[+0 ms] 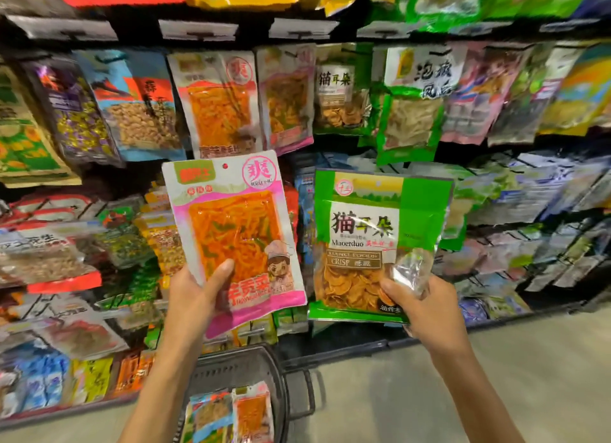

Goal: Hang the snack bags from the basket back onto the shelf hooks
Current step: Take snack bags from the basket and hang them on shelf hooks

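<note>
Holding two packs up side by side in front of the shelf. Clasping the pink bag [234, 234] by its lower left edge with the left grip [195, 297], thumb across the front and fingers behind. Clasping the green bag [373, 241] at its lower right corner with the right grip [420, 307], curled round the clear crinkled edge. Holding both upright, well above the basket [231, 373], apart from each other and touching no hanging pack.

Judging the step as matching each bag to its row. Apparently looking at a pink-edged twin [286, 99] hanging just above, and a green twin [340, 92] right beside that.

Probably doing best with one bag at a time:
- shifting the hold up toward the top edge
- aiming the small punched hole [225, 166] at the hook tip
- pushing straight back, then letting go only once the bag is hanging

Not making out the hooks themselves behind the packs, so likely needing to feel for the tip. Not seeing a hole clearly on the green bag either. Risking, with so low a hold, a floppy top folding away from the hook.

Standing in a shop aisle, facing a dark rack crowded with rows of hanging snacks, under white price tags [198, 29] along the rail. Leaving more packs [228, 413] lying in the dark mesh basket below, beside the pale floor [463, 393].
</note>
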A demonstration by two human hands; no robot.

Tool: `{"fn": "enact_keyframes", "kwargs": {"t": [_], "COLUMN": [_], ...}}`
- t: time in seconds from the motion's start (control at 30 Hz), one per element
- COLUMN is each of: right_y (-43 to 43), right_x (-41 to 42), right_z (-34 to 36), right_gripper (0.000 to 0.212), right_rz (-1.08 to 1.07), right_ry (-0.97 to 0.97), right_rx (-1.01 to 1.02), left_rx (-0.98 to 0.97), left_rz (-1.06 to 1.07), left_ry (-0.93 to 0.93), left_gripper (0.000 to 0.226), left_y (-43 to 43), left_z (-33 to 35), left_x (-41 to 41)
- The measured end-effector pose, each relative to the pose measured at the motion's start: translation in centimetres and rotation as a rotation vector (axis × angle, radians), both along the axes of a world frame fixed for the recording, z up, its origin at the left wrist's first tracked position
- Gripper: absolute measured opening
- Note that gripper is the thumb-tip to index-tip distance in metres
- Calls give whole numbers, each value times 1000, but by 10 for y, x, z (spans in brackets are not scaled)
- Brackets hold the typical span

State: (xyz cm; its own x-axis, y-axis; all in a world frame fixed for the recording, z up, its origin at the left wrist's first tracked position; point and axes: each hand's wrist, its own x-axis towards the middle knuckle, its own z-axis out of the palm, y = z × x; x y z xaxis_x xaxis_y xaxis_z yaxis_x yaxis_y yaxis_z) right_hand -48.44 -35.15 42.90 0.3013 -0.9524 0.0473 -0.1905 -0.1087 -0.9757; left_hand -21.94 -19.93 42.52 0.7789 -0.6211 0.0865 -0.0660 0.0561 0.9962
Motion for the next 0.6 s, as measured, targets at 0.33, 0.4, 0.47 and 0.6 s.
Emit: {"fn": "enact_keyframes", "kwargs": {"t": [0.33, 0.4, 0.47, 0.6], "right_y": [-73, -87, -102, -133], "right_x": [-8, -3, 3, 13], "right_z": [12, 15, 23, 38], "right_gripper": [14, 15, 16, 12], "right_rz": [-38, -31, -17, -22], "right_ry": [-24, -28, -41, -53], "right_rx": [8, -5, -15, -31], "left_rx": [18, 16, 8, -18], "left_rz": [-40, -18, -3, -4], "left_ry": [-104, -132, -135, -116], "left_gripper": [17, 16, 15, 14], "left_y": [-70, -88, -109, -151], "left_z": [24, 28, 33, 49], "left_x": [-8, -1, 6, 20]}}
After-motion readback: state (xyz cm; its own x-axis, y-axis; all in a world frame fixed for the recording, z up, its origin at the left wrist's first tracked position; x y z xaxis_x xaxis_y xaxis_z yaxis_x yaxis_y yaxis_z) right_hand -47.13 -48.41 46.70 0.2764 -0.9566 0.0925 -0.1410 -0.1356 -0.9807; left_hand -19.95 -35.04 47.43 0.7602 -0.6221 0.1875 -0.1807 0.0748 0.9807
